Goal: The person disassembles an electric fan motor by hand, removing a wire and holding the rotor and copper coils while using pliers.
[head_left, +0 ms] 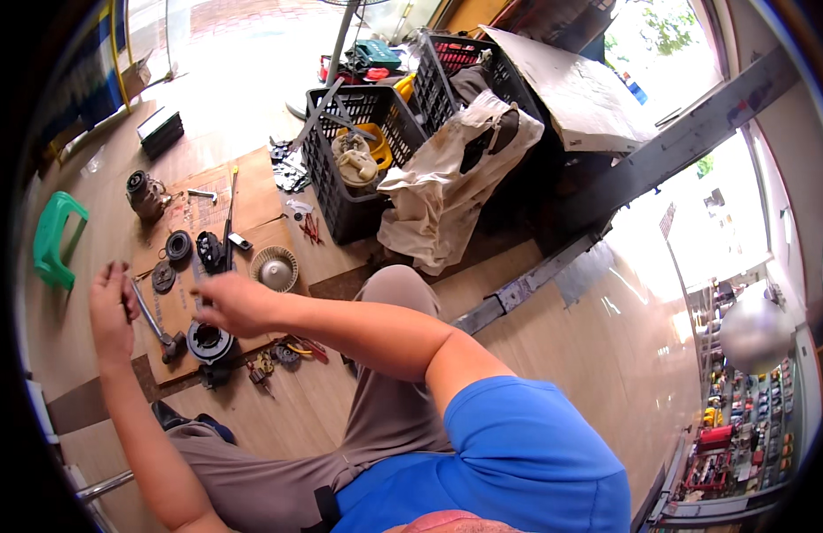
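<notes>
My left hand (pixel 114 311) is raised at the left with its fingers curled round a small dark thing, mostly hidden. Just right of it a hammer (pixel 154 317) lies on the cardboard, its head toward me. My right hand (pixel 235 304) hovers over the cardboard with its fingers loosely bent and apart, and nothing shows in it. Below that hand sits a round black motor part (pixel 209 342) with a pale rim. A fan wheel (pixel 274 268) stands beyond the right wrist. Farther off lie a black ring-shaped part (pixel 178 245) and a dark disc (pixel 163 277).
A cardboard sheet (pixel 251 182) carries the parts and tools. Pliers (pixel 310 347) lie at its near edge. Black plastic crates (pixel 351 213) hold tools and cloth behind. A green stool (pixel 58 240) is at the left, and a metal post (pixel 696 115) slants across the right.
</notes>
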A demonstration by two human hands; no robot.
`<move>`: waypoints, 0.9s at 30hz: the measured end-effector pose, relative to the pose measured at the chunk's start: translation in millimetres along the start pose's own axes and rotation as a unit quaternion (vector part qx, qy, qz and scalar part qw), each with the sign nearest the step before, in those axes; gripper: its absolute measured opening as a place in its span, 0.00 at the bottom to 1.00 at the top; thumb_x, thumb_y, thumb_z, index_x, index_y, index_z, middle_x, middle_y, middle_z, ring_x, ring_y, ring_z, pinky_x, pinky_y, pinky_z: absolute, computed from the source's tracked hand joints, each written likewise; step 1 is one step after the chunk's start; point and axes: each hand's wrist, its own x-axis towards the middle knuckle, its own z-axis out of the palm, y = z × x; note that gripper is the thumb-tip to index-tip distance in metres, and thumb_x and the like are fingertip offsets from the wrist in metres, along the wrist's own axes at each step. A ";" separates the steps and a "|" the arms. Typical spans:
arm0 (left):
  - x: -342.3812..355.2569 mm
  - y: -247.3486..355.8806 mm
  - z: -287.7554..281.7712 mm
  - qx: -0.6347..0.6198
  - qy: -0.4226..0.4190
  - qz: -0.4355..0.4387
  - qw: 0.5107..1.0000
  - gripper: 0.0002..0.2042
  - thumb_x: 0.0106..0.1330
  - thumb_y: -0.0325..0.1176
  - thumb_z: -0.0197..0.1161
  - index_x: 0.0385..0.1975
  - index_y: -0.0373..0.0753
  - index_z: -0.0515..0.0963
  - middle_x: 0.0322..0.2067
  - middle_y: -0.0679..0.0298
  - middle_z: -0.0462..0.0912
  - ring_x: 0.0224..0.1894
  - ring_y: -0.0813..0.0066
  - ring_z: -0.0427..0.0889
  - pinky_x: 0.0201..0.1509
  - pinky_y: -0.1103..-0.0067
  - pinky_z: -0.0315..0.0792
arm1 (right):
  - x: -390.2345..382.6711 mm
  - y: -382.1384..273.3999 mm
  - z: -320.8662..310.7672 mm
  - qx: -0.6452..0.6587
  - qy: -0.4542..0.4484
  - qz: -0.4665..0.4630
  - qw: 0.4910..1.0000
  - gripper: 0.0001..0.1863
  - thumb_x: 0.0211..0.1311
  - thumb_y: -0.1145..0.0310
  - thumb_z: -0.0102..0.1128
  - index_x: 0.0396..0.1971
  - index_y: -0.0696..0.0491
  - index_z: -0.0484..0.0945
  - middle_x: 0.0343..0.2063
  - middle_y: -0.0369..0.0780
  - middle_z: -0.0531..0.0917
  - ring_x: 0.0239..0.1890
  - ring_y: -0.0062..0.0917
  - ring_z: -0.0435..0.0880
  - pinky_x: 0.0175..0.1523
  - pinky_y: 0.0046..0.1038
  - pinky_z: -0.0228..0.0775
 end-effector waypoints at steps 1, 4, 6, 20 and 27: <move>-5.8 -0.6 14.0 0.020 -0.039 -0.003 0.999 0.08 0.73 0.36 0.52 0.39 0.38 0.72 0.17 0.76 0.63 0.14 0.91 0.58 0.14 0.89 0.51 | 9.7 -8.8 -4.3 0.050 0.079 0.000 0.996 0.16 0.60 0.63 0.60 0.38 0.62 0.77 0.31 0.52 0.82 0.37 0.43 0.83 0.41 0.36 0.75; -18.8 -0.2 62.3 0.049 -0.104 -0.024 0.993 0.07 0.73 0.36 0.52 0.37 0.40 0.73 0.16 0.77 0.63 0.13 0.92 0.58 0.14 0.89 0.51 | 29.7 -0.5 -8.3 0.226 0.100 0.032 0.968 0.12 0.66 0.69 0.56 0.43 0.63 0.76 0.30 0.40 0.83 0.33 0.21 0.80 0.39 0.25 0.73; -26.6 1.6 81.9 0.080 -0.124 -0.038 0.988 0.07 0.73 0.35 0.51 0.36 0.42 0.74 0.16 0.78 0.66 0.13 0.92 0.59 0.14 0.90 0.51 | 35.6 -3.8 -7.3 0.311 0.095 0.028 0.945 0.11 0.67 0.71 0.55 0.42 0.64 0.76 0.30 0.38 0.82 0.33 0.17 0.78 0.39 0.22 0.72; -33.7 0.3 71.8 0.102 -0.110 -0.027 0.988 0.07 0.73 0.36 0.52 0.34 0.42 0.74 0.15 0.78 0.66 0.12 0.93 0.57 0.13 0.90 0.49 | 43.9 -16.3 -11.5 0.444 0.167 0.087 0.876 0.12 0.68 0.70 0.54 0.27 0.60 0.78 0.21 0.32 0.77 0.24 0.11 0.73 0.28 0.17 0.67; -46.0 9.7 76.3 0.131 -0.114 -0.024 0.985 0.08 0.73 0.32 0.51 0.36 0.39 0.76 0.16 0.79 0.66 0.14 0.94 0.59 0.14 0.91 0.52 | 41.2 -11.2 -9.1 0.450 0.158 0.070 0.876 0.16 0.71 0.65 0.50 0.23 0.57 0.75 0.16 0.30 0.73 0.16 0.11 0.66 0.21 0.16 0.58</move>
